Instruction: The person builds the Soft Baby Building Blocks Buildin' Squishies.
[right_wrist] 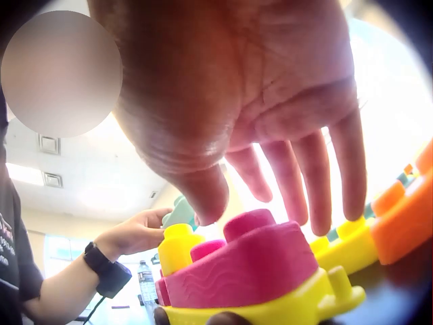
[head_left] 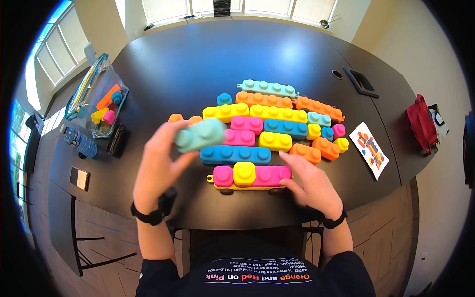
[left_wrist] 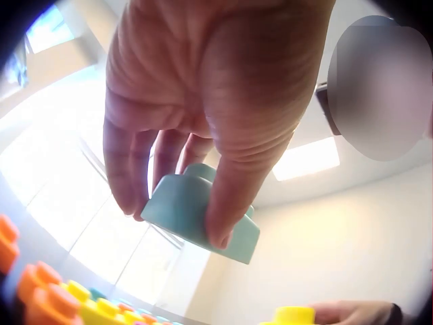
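Note:
A light teal block (head_left: 200,135) is held up by the left hand (head_left: 161,163), pinched between thumb and fingers above the table; the left wrist view shows the thumb on the near side of the teal block (left_wrist: 193,210). Below and to its right stands a yellow wheeled base carrying pink blocks (head_left: 267,175), with a small yellow block (head_left: 244,173) on top. Around the right end of this car the right hand (head_left: 314,185) hovers with fingers spread; in the right wrist view its fingers hang over the pink block (right_wrist: 250,264), contact unclear.
Behind the car lie rows of blocks, among them a long blue block (head_left: 235,155), a yellow block (head_left: 275,142) and orange blocks (head_left: 306,154). A picture card (head_left: 369,150) is at right. On the left are a clear bag (head_left: 101,99), a bottle (head_left: 79,142) and a phone (head_left: 79,178).

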Tool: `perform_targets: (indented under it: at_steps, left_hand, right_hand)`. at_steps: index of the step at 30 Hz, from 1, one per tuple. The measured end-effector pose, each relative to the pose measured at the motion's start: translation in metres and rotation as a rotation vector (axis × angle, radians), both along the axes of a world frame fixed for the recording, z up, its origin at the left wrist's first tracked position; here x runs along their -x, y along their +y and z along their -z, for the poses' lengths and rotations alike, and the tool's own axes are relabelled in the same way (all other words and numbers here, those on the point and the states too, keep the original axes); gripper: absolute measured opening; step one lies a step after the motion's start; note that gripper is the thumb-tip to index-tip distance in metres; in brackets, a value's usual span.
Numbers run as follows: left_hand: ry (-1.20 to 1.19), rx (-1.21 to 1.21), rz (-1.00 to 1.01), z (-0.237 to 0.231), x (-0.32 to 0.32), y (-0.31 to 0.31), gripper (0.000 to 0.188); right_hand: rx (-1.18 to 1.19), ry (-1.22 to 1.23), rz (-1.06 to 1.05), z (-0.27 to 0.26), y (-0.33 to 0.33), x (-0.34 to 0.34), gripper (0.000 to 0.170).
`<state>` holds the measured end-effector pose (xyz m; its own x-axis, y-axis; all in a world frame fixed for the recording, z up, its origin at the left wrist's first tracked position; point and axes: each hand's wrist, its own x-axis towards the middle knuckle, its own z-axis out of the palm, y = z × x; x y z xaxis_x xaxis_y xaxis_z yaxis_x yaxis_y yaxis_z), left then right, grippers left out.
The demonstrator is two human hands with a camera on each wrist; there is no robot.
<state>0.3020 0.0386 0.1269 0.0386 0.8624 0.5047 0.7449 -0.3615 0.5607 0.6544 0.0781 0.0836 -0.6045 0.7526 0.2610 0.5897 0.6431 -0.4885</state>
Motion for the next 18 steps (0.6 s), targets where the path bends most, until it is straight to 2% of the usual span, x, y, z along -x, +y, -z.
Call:
perform_targets:
  at_steps: [3, 5, 7, 9, 11, 13, 18]
  left_hand:
    - [-0.019, -0.076, 0.228, -0.001, -0.043, 0.004, 0.054]
    - [0.01, -0.07, 0.337, -0.002, -0.065, 0.006, 0.057]
    - [-0.011, -0.044, 0.388, 0.001, -0.079, 0.006, 0.061]
    - [-0.038, -0.044, 0.388, 0.008, -0.084, 0.007, 0.063]
    - [-0.066, -0.043, 0.384, 0.01, -0.084, 0.004, 0.064]
    - [-0.022, 0.012, 0.291, 0.011, -0.079, -0.004, 0.064]
    - [0.071, 0.171, 0.22, 0.027, -0.06, -0.021, 0.062]
  right_hand:
    - [-0.117, 0.079, 0.004, -0.022, 0.002, 0.008, 0.064]
    - [-0.185, 0.287, -0.083, -0.032, 0.003, 0.015, 0.065]
    - [-0.173, 0.266, -0.111, -0.037, 0.002, 0.015, 0.066]
    - [-0.158, 0.245, -0.141, -0.037, 0.002, 0.013, 0.066]
    - [-0.111, 0.283, -0.107, -0.032, 0.003, 0.01, 0.06]
    - [-0.069, 0.295, -0.078, -0.024, 0.004, 0.002, 0.056]
    - [0.052, 0.335, -0.059, -0.007, 0.003, -0.007, 0.049]
